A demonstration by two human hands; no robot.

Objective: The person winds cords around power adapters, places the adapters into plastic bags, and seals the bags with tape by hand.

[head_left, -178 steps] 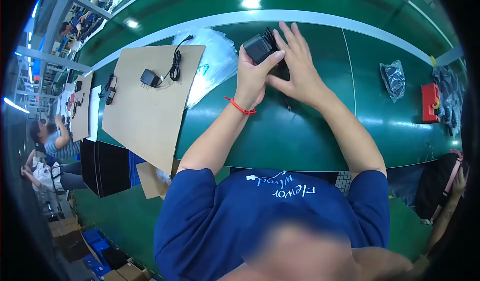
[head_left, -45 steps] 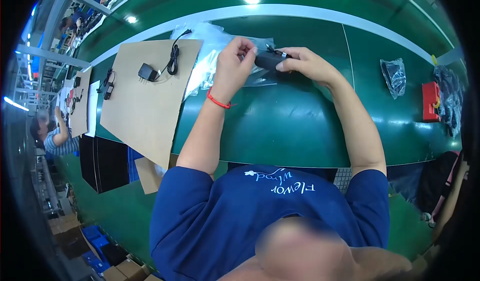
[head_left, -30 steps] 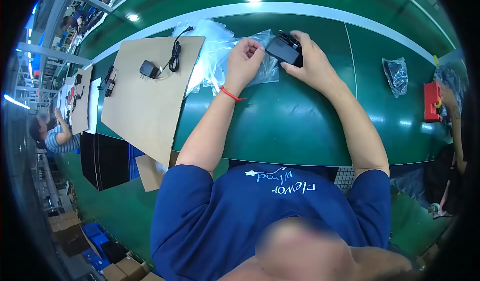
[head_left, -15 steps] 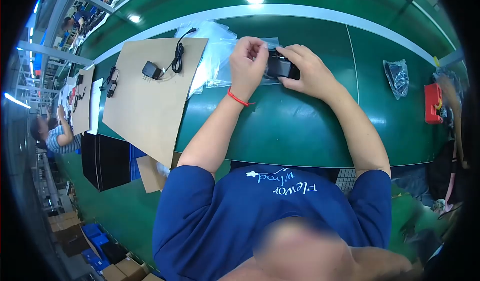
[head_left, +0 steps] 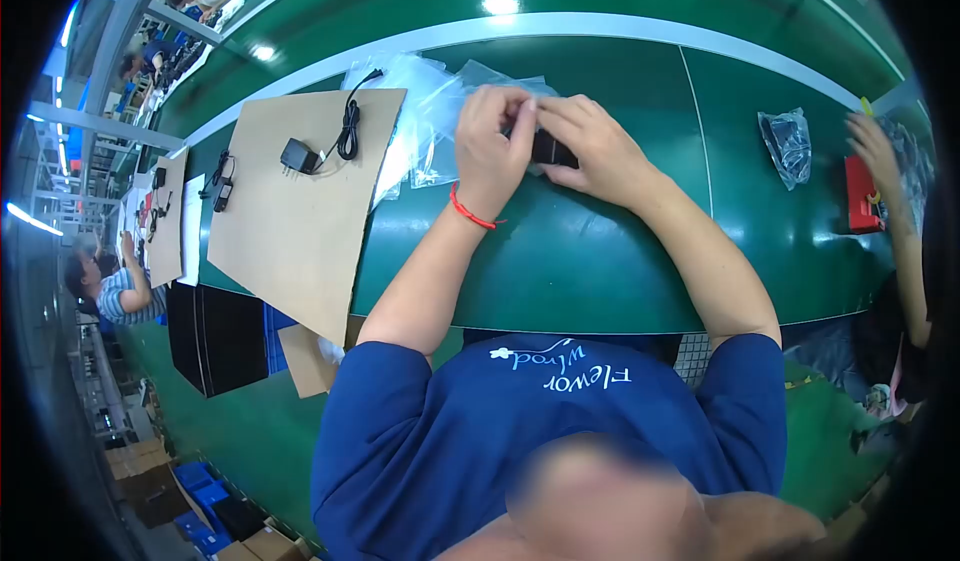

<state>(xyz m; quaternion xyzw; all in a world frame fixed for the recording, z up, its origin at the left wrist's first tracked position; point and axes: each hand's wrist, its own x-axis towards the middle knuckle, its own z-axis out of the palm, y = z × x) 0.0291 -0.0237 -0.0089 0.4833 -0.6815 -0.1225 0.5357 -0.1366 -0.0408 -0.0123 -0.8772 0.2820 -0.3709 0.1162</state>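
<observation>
A black adapter (head_left: 556,150) lies in my right hand (head_left: 603,153), whose fingers close round its upper side and right end while the thumb presses from below. Against its left end, my left hand (head_left: 492,148), with a red band at the wrist, has fingertips pinched together; what they hold is hidden. The two hands nearly touch. Clear plastic bags (head_left: 420,101) lie spread behind and to the left of my left hand, and some clear film shows just behind the fingers.
Left, a cardboard sheet (head_left: 290,201) carries an adapter (head_left: 300,156) with a coiled cable (head_left: 348,133). Right are a wrapped item (head_left: 787,148), a red holder (head_left: 861,196) and another person's hand (head_left: 875,151). More people work at far left.
Over the last seconds the adapter has been turned and lowered between my hands, and now shows less. My right hand has closed in on my left. The other person's hand moved up by the red holder.
</observation>
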